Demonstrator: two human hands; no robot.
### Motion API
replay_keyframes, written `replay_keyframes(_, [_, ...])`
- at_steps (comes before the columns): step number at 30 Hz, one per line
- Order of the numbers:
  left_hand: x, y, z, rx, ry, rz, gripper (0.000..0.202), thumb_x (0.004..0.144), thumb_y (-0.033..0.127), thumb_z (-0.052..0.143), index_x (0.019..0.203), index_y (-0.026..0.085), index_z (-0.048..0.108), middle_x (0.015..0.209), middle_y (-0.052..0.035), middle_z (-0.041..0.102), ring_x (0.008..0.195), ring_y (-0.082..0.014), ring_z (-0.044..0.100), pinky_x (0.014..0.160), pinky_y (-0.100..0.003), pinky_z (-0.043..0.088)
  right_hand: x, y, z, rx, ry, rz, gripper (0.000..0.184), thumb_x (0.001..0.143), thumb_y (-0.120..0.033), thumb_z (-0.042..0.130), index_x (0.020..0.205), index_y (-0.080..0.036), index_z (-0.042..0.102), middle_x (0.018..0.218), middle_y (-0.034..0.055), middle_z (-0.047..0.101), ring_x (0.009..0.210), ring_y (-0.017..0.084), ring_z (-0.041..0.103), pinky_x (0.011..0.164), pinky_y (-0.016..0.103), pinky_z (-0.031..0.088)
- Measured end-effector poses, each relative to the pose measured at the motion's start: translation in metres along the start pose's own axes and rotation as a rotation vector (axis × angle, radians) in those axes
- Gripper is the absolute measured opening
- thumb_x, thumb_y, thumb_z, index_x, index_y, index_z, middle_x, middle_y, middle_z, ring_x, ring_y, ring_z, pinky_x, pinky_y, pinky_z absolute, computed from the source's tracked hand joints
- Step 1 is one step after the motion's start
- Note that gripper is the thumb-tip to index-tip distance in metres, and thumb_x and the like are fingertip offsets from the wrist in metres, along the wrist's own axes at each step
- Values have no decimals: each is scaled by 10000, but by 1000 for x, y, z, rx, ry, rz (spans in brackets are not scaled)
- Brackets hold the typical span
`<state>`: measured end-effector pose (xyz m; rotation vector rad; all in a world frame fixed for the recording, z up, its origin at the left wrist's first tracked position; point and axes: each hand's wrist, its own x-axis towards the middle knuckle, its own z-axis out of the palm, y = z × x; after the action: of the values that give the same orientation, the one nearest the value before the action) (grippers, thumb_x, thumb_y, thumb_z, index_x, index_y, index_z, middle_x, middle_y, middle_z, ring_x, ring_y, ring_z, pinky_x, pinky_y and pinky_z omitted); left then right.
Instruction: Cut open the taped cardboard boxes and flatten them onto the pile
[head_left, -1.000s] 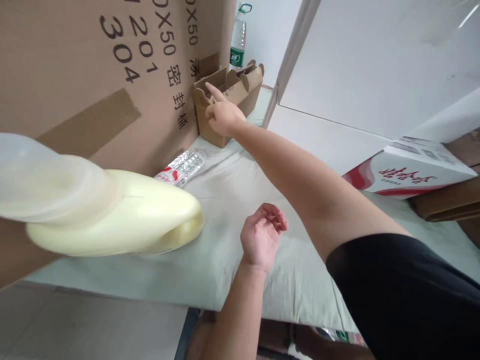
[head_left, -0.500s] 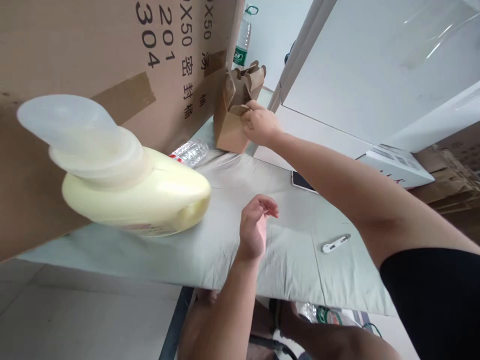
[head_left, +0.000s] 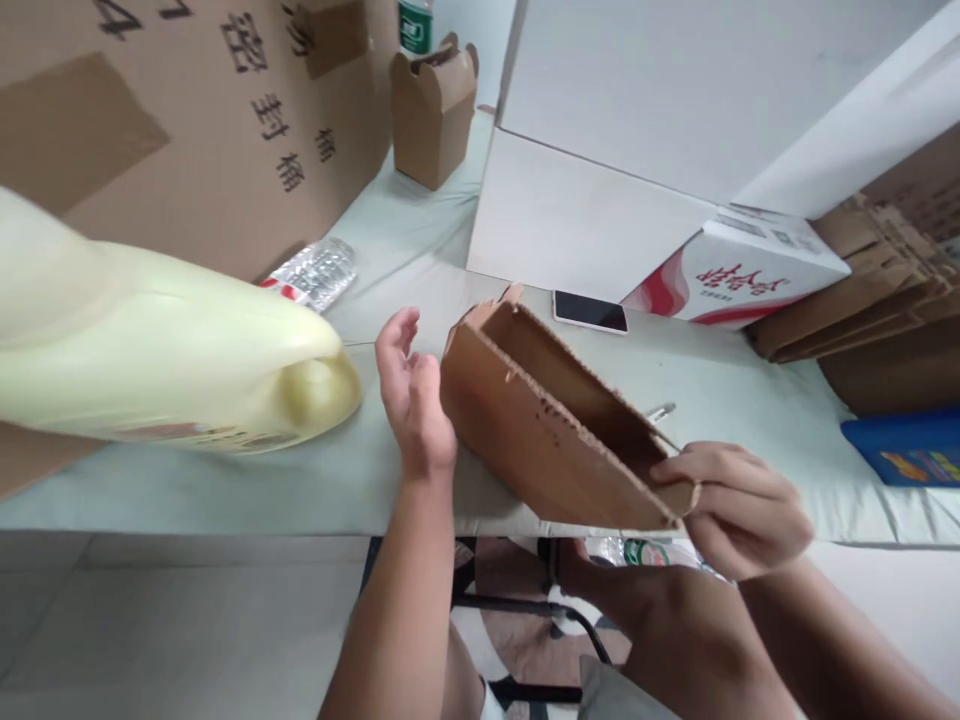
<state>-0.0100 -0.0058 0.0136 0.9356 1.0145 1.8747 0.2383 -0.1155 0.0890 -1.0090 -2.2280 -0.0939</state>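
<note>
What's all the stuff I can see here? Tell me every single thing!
Flat carton: 1, brown, held over the table's near edge.
Small carton: 1, brown, upright at the table's far end.
Jug: 1, pale yellow, lying on its side at left.
Crushed bottle: 1, clear with a red label, behind the jug.
Green-label bottle: 1, clear, behind the small carton.
Phone: 1, black, by the white boxes.
Big box: 1, brown with black print, at left.
White boxes: 2, stacked, at the back.
Red-print box: 1, white and red, at right.
Blue thing: 1, at the right edge.
Table: 1, pale green cloth.
Left hand: open, beside the flat carton.
Right hand: pinching the flat carton's end.
</note>
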Motion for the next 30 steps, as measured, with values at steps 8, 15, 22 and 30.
replay_keyframes(8, [-5,-19,25,-49,-311,92,448,951,571,544,1084,216,783,1121,-76,779,1122,-293,704,1065,-450,526,-51,18,21,129,149,97,196,790,-70,514,887,-241,511,1156,85,805,463,105,583,443,294,499])
replay_keyframes(15, [-5,-25,44,-63,-401,128,360,890,529,596,1091,316,806,1099,-39,798,1106,-319,715,1037,-499,545,-81,43,36,1,255,182,632,881,-121,531,1493,-274,556,1441,117,679,965,231,803,579,313,624])
replay_keyframes(22, [-14,-26,51,-18,-430,109,399,842,600,602,1099,353,781,1120,-39,772,1112,-334,697,1042,-534,527,-90,39,38,-61,264,156,791,886,-126,487,1657,-269,385,1698,67,394,874,182,736,579,337,620])
replay_keyframes(30, [-16,-28,49,-19,-305,77,377,763,621,604,927,308,736,813,-55,626,849,-268,622,769,-426,549,-98,42,31,-155,305,402,687,946,-278,521,1612,-416,425,1676,45,356,1392,387,502,1083,623,494])
